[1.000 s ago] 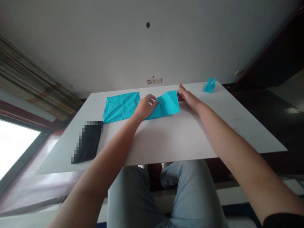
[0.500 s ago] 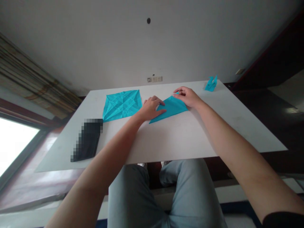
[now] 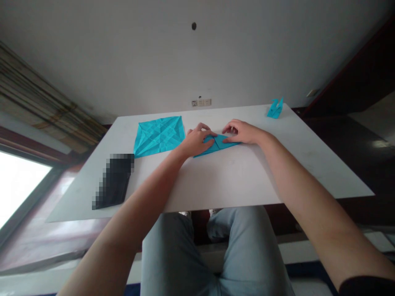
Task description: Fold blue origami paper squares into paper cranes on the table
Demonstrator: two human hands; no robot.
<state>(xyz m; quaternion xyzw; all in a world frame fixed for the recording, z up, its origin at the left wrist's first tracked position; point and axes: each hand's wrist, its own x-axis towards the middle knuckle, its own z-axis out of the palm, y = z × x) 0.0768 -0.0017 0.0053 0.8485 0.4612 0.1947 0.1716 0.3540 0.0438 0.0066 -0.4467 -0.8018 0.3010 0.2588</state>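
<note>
A sheet of blue origami paper (image 3: 219, 143), folded into layers, lies on the white table with its top flap turned down and a dark slit across its middle. My left hand (image 3: 197, 140) holds its left part against the table, the thumb and index finger on the paper and the other fingers bent. On the right side, the thumb of my right hand (image 3: 242, 132) presses the paper, its fingers curled above the far edge. The hands partly cover both ends of the sheet.
Left of my hands, a creased blue paper square (image 3: 159, 135) lies unfolded. A dark flat object (image 3: 115, 181), partly pixelated, is near the table's left edge. A folded blue paper bird (image 3: 275, 109) stands at the far right corner. Behind the white table (image 3: 228, 181) rises a wall with sockets (image 3: 201, 102).
The paper's raised far corner has come down toward me, so the sheet looks narrower. My right hand has moved slightly down with it, while my left hand stays nearly in place.
</note>
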